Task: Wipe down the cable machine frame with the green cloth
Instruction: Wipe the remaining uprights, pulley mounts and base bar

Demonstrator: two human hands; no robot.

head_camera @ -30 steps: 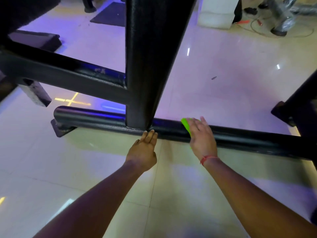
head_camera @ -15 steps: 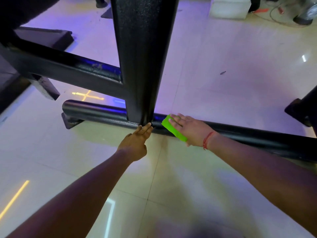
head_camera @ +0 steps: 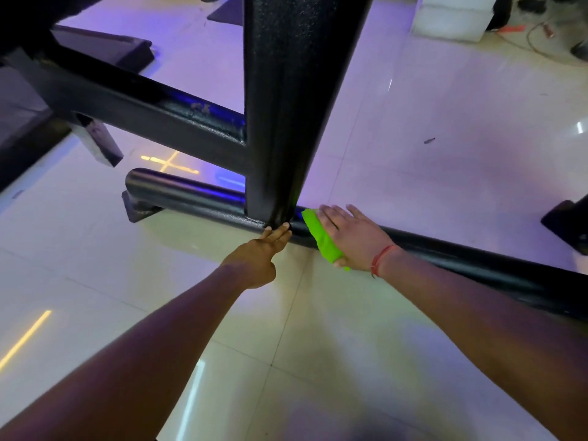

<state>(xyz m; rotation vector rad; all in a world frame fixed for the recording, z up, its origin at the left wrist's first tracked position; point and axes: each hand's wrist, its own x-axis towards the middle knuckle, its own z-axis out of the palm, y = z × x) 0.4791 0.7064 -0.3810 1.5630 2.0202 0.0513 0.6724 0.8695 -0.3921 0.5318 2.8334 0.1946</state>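
Down at floor level, the black textured-metal cable machine frame (head_camera: 286,106) rises as a thick upright post from a round black base tube (head_camera: 477,265) that lies along the glossy pale tiled floor (head_camera: 445,138). A second black square beam (head_camera: 152,113) runs off to the left from the post, a little above the tube.

The person's right hand (head_camera: 353,237) lies flat on the base tube just to the right of the post, fingers straight and spread, pressing the bright green folded cloth (head_camera: 319,238) against the tube. The cloth sits under the palm, and its edge shows along the left side of the hand, draped over the curve of the tube from the top down toward the floor side. A thin red thread band (head_camera: 383,259) circles that wrist.

The left hand (head_camera: 259,254) reaches in beside it, fingers straight and held together, holding nothing; the fingertips (head_camera: 280,232) touch the base tube right at the foot of the post. The two hands are near each other but apart, with a short bare stretch of tube between them.

Further back on the floor stand a white block (head_camera: 451,17) and some loose cables (head_camera: 537,36) at the far right.
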